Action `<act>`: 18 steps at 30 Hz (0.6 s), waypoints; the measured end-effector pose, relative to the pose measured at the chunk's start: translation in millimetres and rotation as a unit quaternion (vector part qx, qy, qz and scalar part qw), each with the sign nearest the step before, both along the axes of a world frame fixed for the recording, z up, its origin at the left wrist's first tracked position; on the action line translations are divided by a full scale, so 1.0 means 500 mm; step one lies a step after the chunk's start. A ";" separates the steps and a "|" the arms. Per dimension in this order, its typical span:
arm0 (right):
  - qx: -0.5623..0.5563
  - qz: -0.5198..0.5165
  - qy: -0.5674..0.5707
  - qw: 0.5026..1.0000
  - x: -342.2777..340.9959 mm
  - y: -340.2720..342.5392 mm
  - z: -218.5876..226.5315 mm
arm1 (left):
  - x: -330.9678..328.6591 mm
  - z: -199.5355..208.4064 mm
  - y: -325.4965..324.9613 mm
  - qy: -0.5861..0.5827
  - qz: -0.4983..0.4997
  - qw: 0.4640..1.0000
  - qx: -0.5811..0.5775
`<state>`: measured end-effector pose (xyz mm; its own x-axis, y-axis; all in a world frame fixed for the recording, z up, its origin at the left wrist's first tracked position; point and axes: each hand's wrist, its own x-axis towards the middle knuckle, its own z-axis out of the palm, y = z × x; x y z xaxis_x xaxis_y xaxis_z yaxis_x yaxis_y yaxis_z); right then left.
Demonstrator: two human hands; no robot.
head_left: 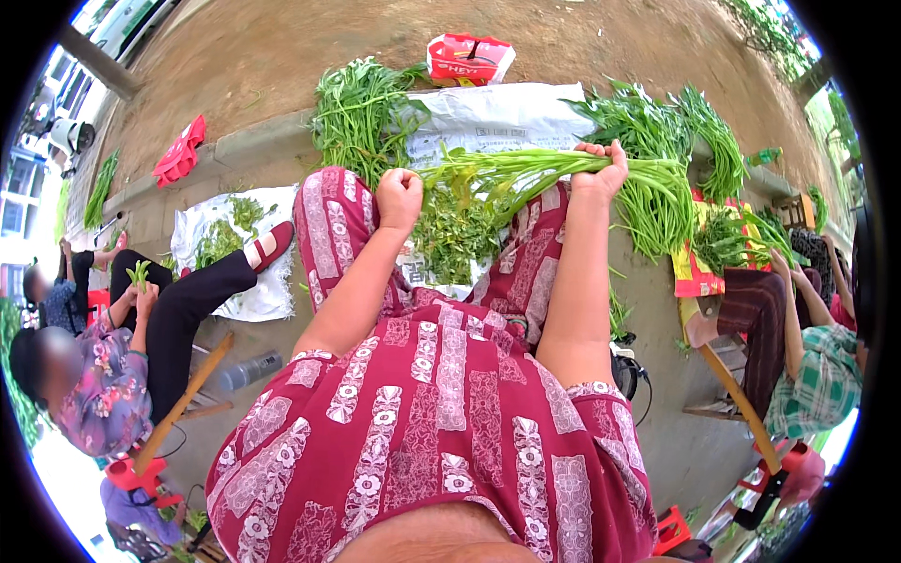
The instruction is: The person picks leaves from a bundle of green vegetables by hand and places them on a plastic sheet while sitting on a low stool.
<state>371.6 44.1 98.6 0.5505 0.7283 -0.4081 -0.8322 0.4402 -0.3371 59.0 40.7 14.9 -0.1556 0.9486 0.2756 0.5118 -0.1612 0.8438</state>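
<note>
A long bunch of leafy green stems (526,169) stretches sideways above my knees. My right hand (601,171) is closed around its stems, with the paler stem ends sticking out to the right. At the leafy, slightly yellowed end, my left hand (401,199) is curled into a fist; leaves meet its right side, but its fingers hide what they pinch. Below the bunch, between my legs, lies a heap of loose green and yellowish leaves (455,239) on white sacking (497,105).
Piles of long greens lie at left (361,113) and right (648,122). A red bag (469,60) sits beyond the sacking. A seated person (99,375) at left holds greens near another white sheet (267,300). A person in green checks (818,375) sits at right. A bottle (251,371) lies on the ground.
</note>
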 end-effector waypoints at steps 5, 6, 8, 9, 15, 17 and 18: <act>-0.003 0.020 -0.008 1.000 -0.002 -0.001 0.001 | -0.005 0.018 -0.002 -0.129 0.007 0.991 -0.028; -0.002 0.022 -0.008 1.000 -0.001 0.001 -0.002 | -0.006 0.026 -0.002 -0.132 0.015 0.991 -0.024; -0.002 0.028 -0.008 1.000 -0.001 0.003 -0.004 | -0.009 0.038 -0.001 -0.131 0.023 0.991 -0.020; 0.000 0.032 -0.010 0.999 -0.002 0.005 -0.004 | -0.009 0.041 -0.001 -0.106 0.028 0.994 0.003; -0.010 0.052 -0.073 0.996 -0.027 0.002 0.012 | 0.006 0.114 -0.015 0.078 0.029 0.986 0.147; -0.024 0.070 -0.109 0.991 -0.048 0.003 0.020 | 0.021 0.146 -0.017 0.073 -0.061 0.983 0.155; -0.016 0.081 -0.141 0.987 -0.062 0.002 0.020 | 0.039 0.164 -0.026 0.077 -0.106 0.980 0.149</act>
